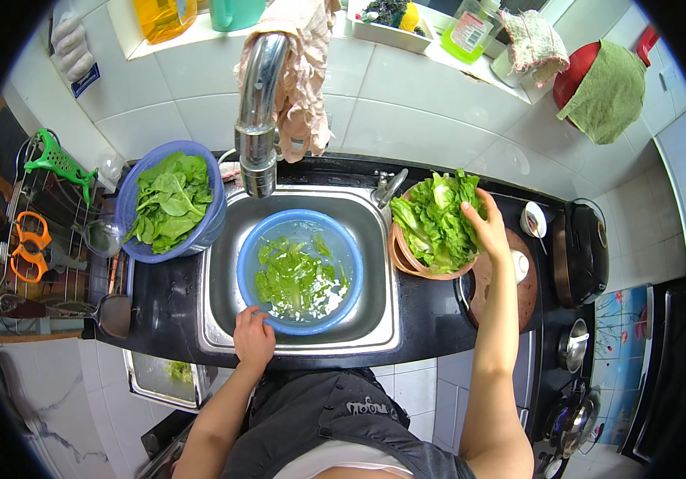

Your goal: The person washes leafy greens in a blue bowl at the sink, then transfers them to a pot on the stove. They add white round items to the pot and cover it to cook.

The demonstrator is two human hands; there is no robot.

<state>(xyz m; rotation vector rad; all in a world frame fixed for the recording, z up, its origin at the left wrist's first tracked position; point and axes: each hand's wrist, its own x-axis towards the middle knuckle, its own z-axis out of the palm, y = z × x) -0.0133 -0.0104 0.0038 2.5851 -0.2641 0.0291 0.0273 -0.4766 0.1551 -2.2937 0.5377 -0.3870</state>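
A blue plastic basin (249,248) with water and green leaves (295,278) stands in the steel sink (379,323). My left hand (254,335) rests at the basin's lower left rim, fingers at its edge; whether they grip it I cannot tell. My right hand (487,224) touches the right side of a heap of lettuce (441,218) in an orange-brown plastic basket (399,254), fingers apart; its grip on the leaves is unclear. Left of the sink, a blue colander (220,203) holds spinach-like leaves (169,200).
A metal faucet (259,143) with a cloth hangs over the sink's back edge. Right of the basket lie a round cutting board (522,299), a small white bowl (533,220) and a black appliance (585,254). A wire rack with orange-handled scissors (30,246) stands far left.
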